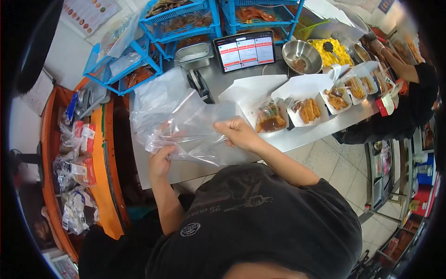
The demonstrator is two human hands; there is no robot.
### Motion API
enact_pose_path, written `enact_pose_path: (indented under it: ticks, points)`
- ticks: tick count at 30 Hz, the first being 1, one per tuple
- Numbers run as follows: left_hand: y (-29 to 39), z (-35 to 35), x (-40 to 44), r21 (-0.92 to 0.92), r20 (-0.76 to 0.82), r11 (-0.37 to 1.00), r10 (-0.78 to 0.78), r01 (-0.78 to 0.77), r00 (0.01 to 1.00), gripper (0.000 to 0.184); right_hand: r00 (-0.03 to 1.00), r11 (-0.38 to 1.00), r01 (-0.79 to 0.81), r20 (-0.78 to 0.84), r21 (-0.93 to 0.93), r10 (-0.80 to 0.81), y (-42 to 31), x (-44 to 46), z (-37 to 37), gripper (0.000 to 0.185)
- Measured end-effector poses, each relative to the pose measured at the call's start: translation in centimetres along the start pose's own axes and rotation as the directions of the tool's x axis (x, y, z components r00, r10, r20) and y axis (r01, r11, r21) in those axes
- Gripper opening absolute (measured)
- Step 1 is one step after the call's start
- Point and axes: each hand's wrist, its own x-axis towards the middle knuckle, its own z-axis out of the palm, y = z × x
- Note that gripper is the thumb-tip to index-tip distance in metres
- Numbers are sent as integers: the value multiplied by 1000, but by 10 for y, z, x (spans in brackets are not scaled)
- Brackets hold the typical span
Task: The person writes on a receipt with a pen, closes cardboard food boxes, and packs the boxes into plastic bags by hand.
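A clear plastic bag [190,125] is stretched between my two hands over the left end of the metal table. My right hand [238,133] pinches its right edge between thumb and fingers. At its lower edge, my left hand [161,160] grips the film, with the fingers partly behind the plastic. More clear bags [155,100] lie in a heap under and behind it. Just right of my right hand stands an open white box [254,95] with a sauce bag and fried food inside. Beside it is another open box [308,109] with breaded pieces.
Behind the bags are a tablet [245,51], a metal tray [194,55] and a steel bowl [302,56]. Blue baskets [179,22] are stacked at the back. More food boxes [355,88] line the table rightward, where a co-worker's arm [395,63] reaches in. An orange shelf [104,172] stands left.
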Motion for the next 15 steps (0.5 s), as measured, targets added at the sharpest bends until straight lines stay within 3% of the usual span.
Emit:
enact_pose_path:
  ticks: [2,4,5,7,9,11,15]
  points:
    - [0,-2,-2,2,-95,1000,26,-25,995,64,964,962,262,16,82,-264,7,5,8,29]
    - [1,3,-4,-30,-247,996,79,-89,966,57,988,981,151,8,123,-153,1,0,4,29]
    - [-5,-11,-4,61,-222,997,-39,54,974,52,995,985,97,4,143,-98,-5,-2,2,28]
    - [-27,-67,0,247,-206,914,-275,322,939,43,982,962,179,-98,205,-162,-10,-5,2,28]
    - [-44,-94,7,554,-162,660,-512,507,844,28,964,942,243,-165,234,-208,-15,-8,0,28]
    - [-39,-86,9,588,-120,715,-385,378,915,22,951,928,283,-198,242,-238,-20,-10,-2,29]
    - [-16,-50,7,624,-19,775,-114,100,993,14,946,956,285,-143,-63,-292,4,-1,1,30]
